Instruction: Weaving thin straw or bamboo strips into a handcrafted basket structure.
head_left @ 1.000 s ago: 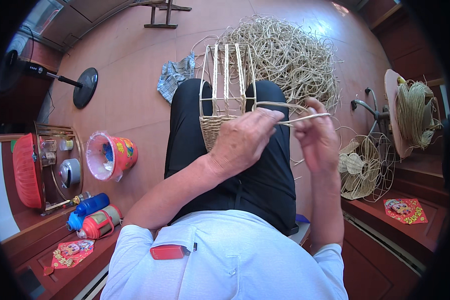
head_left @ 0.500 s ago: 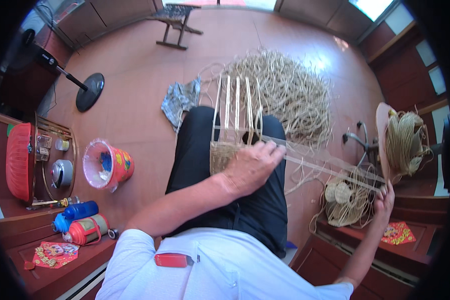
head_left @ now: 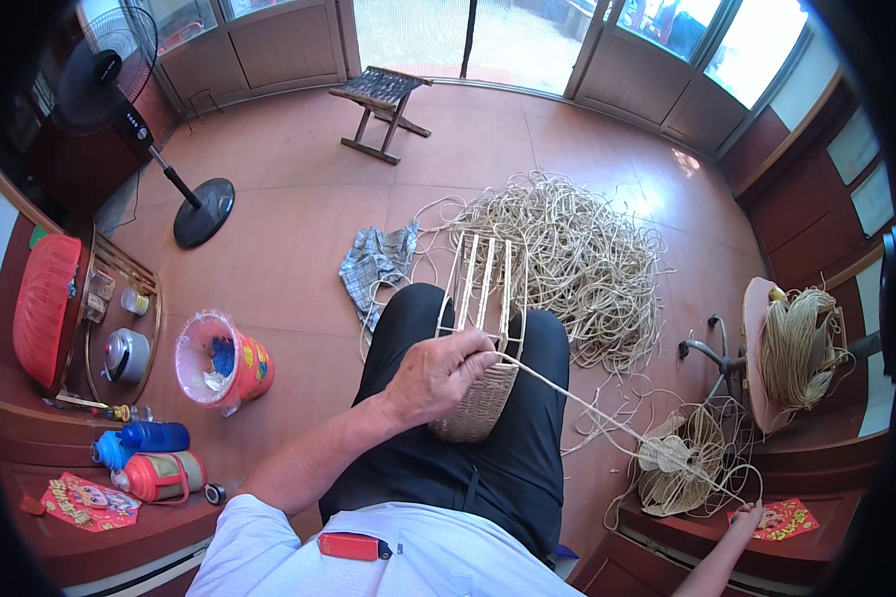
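Note:
A half-woven basket (head_left: 468, 413) with long bare uprights rests between my knees, its woven lower part toward me. My left hand (head_left: 443, 370) is closed at the basket's upper woven edge, pinching a pale cord (head_left: 587, 406) there. The cord runs taut down to the right, where my right hand (head_left: 745, 519) grips it at arm's length, beside a red printed paper (head_left: 782, 522). Below the cord's line lies a loose bundle of woven pieces and looping strands (head_left: 672, 478).
A big pile of cord (head_left: 577, 259), a checked cloth (head_left: 373, 264) and a folding stool (head_left: 378, 95) are on the floor ahead. At left are a standing fan (head_left: 204, 214), a lined bucket (head_left: 259, 373) and bottles (head_left: 154, 473). A coil (head_left: 796, 348) sits at right.
My right hand has moved far out to the right and down, stretching the cord from the basket. My left hand stays at the basket. The view has tilted up toward the doors.

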{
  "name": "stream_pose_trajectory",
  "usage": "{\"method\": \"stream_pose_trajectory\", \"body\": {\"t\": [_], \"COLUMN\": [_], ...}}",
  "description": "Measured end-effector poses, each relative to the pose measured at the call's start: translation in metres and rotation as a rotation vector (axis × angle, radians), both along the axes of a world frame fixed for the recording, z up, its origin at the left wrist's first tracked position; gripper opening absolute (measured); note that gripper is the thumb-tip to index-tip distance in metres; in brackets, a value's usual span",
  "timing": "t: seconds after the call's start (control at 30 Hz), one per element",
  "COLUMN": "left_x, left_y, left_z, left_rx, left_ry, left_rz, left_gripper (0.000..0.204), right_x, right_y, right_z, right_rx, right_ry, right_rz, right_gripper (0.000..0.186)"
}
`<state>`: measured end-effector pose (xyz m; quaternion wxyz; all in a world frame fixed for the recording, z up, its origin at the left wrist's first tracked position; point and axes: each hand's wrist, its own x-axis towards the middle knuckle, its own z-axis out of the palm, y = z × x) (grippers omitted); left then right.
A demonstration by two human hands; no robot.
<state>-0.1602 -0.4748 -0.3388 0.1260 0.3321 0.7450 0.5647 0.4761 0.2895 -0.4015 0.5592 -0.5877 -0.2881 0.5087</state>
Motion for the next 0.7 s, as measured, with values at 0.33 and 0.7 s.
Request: {"method": "stream_pose_trajectory", "body": {"t": [0.33, 0.7], "left_x": [0.002, -0.015], "left_y": [-0.009, -0.01], "left_z": [0.005, -0.019], "left_rx": [-0.066, 0.205], "left_ry": [-0.073, -0.456], "left_rz": [0.166, 0.17], "left_gripper": [0.02, 0.019], "right_x": [-0.087, -0.457], "right_y": [-0.064, -0.501], "right_z": [0.014, 0.055], "right_rx": [0.045, 1.327], "right_ry": [-0.447, -0.649], "right_rz": [0.027, 1.247], "right_gripper": [0.07, 0.036]}}
